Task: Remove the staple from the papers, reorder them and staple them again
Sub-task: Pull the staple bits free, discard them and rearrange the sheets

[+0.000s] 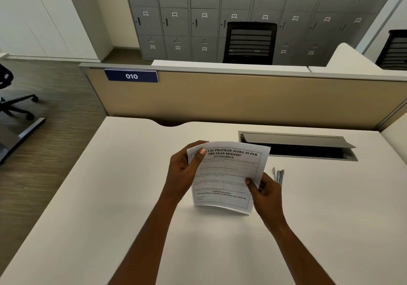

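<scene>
Left hand: my left hand pinches the top-left corner of the white printed paper sheets.
Sheets: held above the white desk, front-left of the grey metal cable hatch, lower edge curling.
Right hand: my right hand grips their right edge.
Tool: a small silver metal tool lies just before the hatch.

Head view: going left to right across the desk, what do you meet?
First the left hand → papers → right hand; the small metal tool overlaps the right hand, so it is left out.
</scene>
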The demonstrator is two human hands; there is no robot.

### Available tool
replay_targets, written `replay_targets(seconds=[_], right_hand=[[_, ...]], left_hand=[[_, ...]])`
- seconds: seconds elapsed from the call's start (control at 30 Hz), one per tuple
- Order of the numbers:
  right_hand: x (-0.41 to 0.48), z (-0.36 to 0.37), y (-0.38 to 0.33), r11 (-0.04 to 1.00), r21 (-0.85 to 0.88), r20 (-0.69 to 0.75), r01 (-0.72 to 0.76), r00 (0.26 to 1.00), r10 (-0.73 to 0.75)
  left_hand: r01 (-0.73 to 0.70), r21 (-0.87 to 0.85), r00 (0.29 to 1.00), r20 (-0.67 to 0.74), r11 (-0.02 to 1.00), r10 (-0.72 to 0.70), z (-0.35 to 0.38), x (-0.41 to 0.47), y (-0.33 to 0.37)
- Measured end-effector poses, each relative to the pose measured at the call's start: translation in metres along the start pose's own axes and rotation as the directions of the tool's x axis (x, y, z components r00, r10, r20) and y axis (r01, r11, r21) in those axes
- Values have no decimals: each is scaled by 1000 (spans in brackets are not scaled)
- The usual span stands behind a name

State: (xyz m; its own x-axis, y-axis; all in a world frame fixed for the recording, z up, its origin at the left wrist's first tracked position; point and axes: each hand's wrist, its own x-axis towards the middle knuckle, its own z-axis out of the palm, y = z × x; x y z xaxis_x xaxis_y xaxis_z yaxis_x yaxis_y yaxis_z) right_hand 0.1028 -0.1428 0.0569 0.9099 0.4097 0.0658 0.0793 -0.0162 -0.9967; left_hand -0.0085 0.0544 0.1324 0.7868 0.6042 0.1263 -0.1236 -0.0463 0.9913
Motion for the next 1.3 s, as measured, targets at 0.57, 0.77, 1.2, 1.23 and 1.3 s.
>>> replay_targets(seconds=[0.57,0.77,1.2,1.23,1.3], right_hand=[[3,1,-21,997,71,46,10,999,-13],[1,4,-16,999,42,13,1,1000,-2],[-1,1,-15,999,41,-40,24,999,-22],[-1,0,-15,999,35,-42,24,999,-23],[-1,1,-15,999,34,-47,27,999,-25]], left_hand=[[34,-183,999,30,982,-29,2,19,25],[9,-174,1000,10,985,-7,5,17,19],[242,-84,970,14,967,-242,3,3,-6],[254,-75,967,4,964,-255,4,1,-8],[255,-79,966,-27,964,-258,7,-1,-10]])
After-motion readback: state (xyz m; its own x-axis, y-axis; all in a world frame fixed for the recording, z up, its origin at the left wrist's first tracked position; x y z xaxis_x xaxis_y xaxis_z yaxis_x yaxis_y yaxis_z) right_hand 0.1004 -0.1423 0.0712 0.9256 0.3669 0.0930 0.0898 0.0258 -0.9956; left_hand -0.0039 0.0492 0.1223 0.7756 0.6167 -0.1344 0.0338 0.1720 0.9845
